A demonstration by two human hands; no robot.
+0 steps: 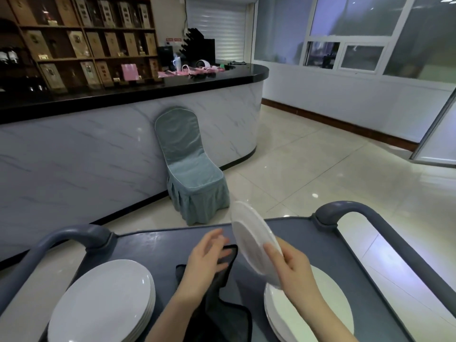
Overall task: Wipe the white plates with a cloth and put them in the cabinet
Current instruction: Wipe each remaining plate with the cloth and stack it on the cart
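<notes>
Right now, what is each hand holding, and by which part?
The right hand pinches a plate at its lower rim, tilted on edge. The left hand has straight fingers over the cloth; no grip shows.

On the cart [153,243], the left stack of plates [103,304] and the right stack of plates [320,307] flank a cloth [222,317]. The right hand [293,267] holds a plate [254,240] above the right stack, the left hand [207,257] beside it over the cloth. Beyond, a chair [190,166] stands against a counter [74,156].
</notes>
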